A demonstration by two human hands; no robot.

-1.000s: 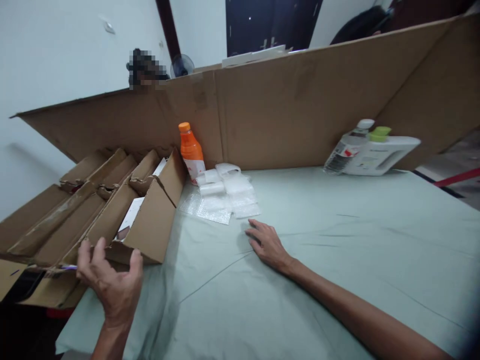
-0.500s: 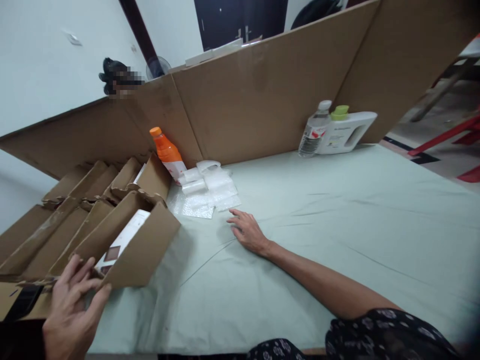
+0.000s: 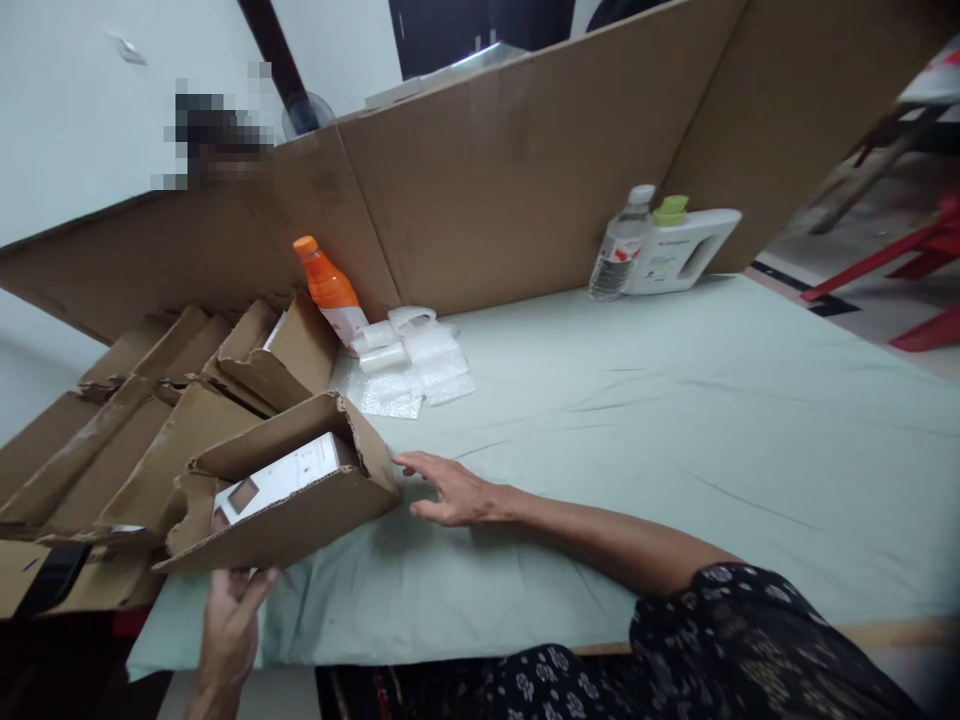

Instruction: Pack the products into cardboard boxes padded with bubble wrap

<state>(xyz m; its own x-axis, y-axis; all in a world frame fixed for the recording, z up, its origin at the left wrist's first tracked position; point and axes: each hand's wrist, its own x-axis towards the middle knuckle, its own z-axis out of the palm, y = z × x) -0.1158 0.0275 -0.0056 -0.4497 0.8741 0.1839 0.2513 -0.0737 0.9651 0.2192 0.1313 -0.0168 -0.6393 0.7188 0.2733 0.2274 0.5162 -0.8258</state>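
Note:
My left hand (image 3: 231, 630) grips the near lower edge of an open-topped cardboard box (image 3: 311, 525), its fingers partly hidden beneath. The box is tilted and stands apart from the other boxes on the left. Inside it lies a white carton (image 3: 296, 472) with brown square pictures on one end. At the box's right end is my right hand (image 3: 454, 492), thumb and fingers apart, holding nothing. Its fingertips are very close to the cardboard; I cannot tell whether they touch.
Several open cardboard boxes (image 3: 169, 445) stand in rows at the left. Clear plastic and bubble-wrap bags (image 3: 412, 365) lie beside an orange bottle (image 3: 330, 290). A clear water bottle (image 3: 619, 255) and a white jug (image 3: 682, 255) lean near the tall cardboard panel (image 3: 510, 190).
The cardboard box has been drawn rightward out of its row and turned by my left hand. My right hand has moved down and left, to the box's right end.

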